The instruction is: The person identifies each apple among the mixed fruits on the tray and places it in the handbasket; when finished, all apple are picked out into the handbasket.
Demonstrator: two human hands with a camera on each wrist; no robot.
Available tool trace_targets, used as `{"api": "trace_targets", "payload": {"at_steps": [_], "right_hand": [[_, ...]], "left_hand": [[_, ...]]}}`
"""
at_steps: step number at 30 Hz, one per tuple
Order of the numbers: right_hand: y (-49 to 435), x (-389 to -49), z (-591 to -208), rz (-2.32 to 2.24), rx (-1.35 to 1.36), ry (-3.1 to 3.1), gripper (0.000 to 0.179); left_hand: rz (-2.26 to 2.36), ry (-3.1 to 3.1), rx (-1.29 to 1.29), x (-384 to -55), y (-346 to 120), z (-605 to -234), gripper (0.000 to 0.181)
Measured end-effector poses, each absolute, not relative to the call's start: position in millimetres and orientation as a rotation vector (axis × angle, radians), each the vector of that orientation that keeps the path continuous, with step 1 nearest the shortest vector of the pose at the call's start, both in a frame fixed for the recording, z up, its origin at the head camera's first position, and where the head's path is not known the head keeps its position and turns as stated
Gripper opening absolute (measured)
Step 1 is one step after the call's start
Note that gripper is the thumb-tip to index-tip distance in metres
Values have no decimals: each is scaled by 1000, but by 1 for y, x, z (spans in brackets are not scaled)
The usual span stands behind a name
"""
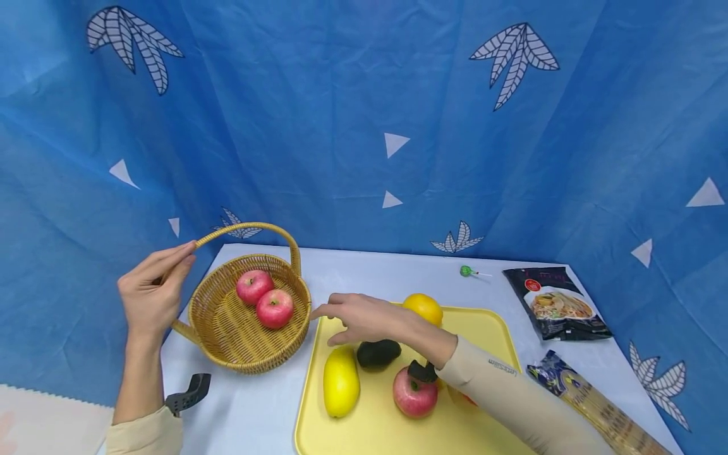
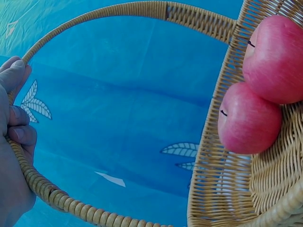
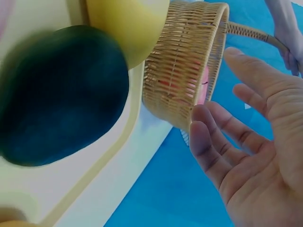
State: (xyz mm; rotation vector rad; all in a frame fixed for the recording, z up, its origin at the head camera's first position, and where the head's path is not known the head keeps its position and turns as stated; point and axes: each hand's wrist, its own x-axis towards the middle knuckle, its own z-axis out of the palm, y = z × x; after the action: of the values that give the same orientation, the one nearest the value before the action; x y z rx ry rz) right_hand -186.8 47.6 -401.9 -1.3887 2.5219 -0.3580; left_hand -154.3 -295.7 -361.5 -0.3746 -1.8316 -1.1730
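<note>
My left hand [image 1: 152, 292] grips the arched handle [image 1: 250, 226] of a wicker basket [image 1: 227, 354] at the left of the table. Two red apples [image 1: 254, 287] lie inside the basket, touching each other; the left wrist view shows both apples [image 2: 249, 118] close up. My right hand [image 1: 361, 317] reaches over the left edge of a yellow tray [image 1: 307, 404], its fingers near the basket's right rim and holding nothing. Below that hand on the tray are a yellow mango [image 1: 341, 382] and a dark green avocado [image 1: 378, 354]. Whether the fingertips touch the rim I cannot tell.
Another apple [image 1: 415, 393] and a yellow-orange fruit [image 1: 423, 308] also lie on the tray, with more fruit partly hidden under the right forearm. To the right are a black food packet [image 1: 557, 303] and a pack of noodles [image 1: 597, 401]. A green lollipop [image 1: 467, 271] lies behind the tray.
</note>
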Motion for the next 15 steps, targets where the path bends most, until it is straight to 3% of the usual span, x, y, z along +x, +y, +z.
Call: {"api": "trace_targets", "payload": {"at_steps": [15], "right_hand": [[96,-173,-409,-476,-1291,2504,52]], "left_hand": [[-1181,-1835,-384,-157,-299,-363,22]]}}
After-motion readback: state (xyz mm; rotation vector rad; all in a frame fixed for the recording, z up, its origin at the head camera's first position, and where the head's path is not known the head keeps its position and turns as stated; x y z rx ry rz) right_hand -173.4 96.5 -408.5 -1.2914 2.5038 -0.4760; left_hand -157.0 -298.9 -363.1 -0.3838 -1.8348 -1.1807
